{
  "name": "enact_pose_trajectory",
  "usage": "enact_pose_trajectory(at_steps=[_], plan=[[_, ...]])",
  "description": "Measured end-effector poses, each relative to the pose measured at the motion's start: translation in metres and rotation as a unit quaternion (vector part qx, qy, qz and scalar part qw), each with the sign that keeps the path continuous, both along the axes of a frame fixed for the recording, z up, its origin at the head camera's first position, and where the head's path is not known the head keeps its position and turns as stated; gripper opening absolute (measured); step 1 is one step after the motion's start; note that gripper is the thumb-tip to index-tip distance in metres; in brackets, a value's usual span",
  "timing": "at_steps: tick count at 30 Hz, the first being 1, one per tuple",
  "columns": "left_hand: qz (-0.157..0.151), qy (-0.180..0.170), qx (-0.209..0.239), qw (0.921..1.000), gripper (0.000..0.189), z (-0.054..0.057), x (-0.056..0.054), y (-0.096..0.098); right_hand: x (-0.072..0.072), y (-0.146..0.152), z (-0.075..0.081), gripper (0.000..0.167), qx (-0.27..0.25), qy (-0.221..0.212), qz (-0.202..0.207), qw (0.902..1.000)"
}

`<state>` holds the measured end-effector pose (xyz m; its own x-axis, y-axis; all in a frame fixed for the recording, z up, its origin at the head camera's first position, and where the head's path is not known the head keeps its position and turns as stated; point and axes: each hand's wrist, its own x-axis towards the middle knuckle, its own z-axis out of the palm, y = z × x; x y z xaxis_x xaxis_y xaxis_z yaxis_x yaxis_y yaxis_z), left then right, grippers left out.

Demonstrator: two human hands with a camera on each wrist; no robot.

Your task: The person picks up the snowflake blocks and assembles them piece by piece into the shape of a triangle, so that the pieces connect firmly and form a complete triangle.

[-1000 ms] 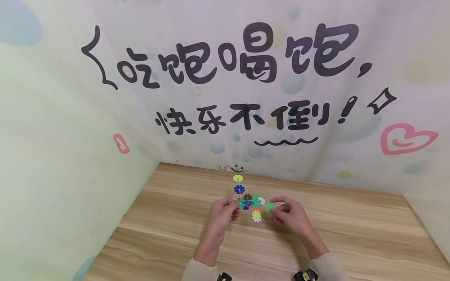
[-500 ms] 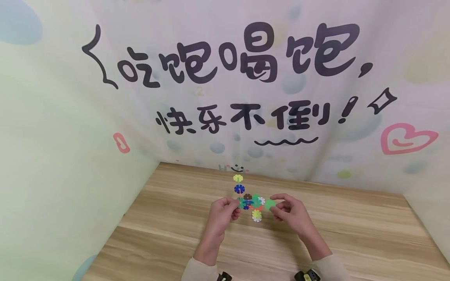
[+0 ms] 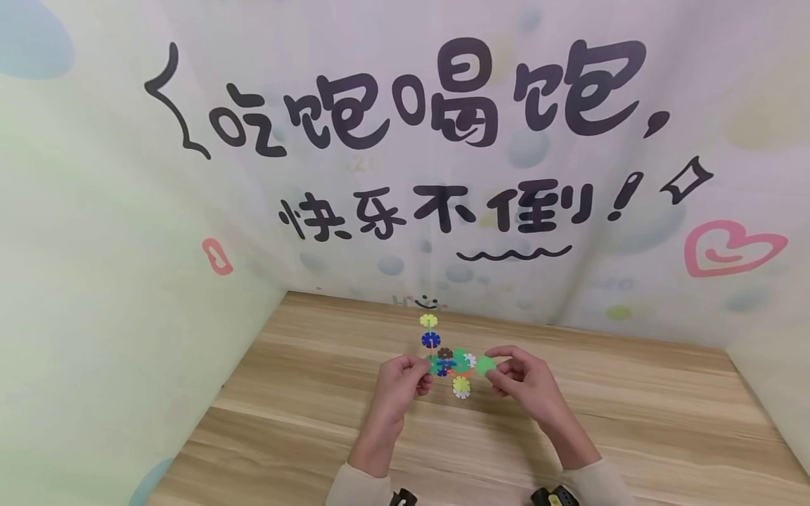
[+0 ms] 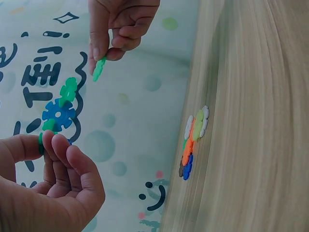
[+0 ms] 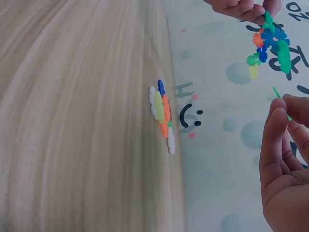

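My left hand pinches a green disc at one end of a joined string of notched snowflake discs. Its blue middle disc carries another green disc. A side arm leads off from it through orange, blue and green to a yellow disc. Opposite, my right hand holds a single green disc between thumb and fingers. A gap separates this disc from the string in both wrist views. My left fingers hide part of the disc they grip.
Loose discs in white, yellow, orange and blue lie in a small pile on the wooden table, below and between the hands. Behind the table rises a printed cloth wall, with another at the left.
The right hand has risen slightly, and its green disc shows more of its face than a second ago. My left hand and the joined discs stay nearly still.
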<state>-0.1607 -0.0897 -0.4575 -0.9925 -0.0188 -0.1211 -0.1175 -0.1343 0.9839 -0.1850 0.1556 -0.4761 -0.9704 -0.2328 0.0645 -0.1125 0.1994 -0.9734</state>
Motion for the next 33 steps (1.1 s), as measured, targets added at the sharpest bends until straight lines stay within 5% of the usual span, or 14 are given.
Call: enact_pose_trajectory(at_steps=[33], plan=[[-0.005, 0.005, 0.0, 1.0, 0.016, 0.0, 0.001, -0.001, 0.007, -0.006, 0.011, 0.029, 0.026, 0.065, 0.032, 0.997]])
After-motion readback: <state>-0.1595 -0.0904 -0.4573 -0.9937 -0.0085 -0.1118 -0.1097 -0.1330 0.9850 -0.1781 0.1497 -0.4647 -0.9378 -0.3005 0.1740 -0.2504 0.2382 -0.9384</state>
